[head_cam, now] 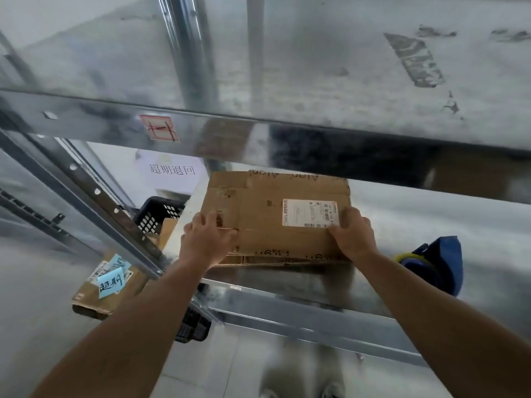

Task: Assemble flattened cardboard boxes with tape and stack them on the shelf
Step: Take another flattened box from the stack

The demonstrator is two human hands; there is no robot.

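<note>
Cardboard box (267, 225) sits centre frame on the lower metal shelf (402, 225), near its front edge, top face up, seams and flap lines visible. White shipping label (310, 213) with barcodes on the box's top face, right side. Printed marks along the box's near side; can't tell whether another cardboard layer lies under it. Left hand (205, 239) on the near-left part of the box, fingers slightly apart and lying on the top face, thumb stretched along the top toward frame centre, pressing rather than wrapping. Right hand (355, 237) at the near-right corner, thumb on top just beside the label's lower corner, fingers bent over the right edge, clamped on the box. Both forearms bare, entering from the bottom of the frame. Upper shelf (344, 67) fills the top half; its front beam carries a red-marked sticker (159, 128) left of centre. Blue bag (439, 265) on the lower shelf at right, apart from the box, something yellow at its opening, unclear what. Black plastic crate (159, 215) left of the box, behind the shelf upright. White paper sign (172, 169) with printed characters above the crate. Second cardboard box (109, 294) at lower left with blue handwritten notes (112, 278) stuck on top.
</note>
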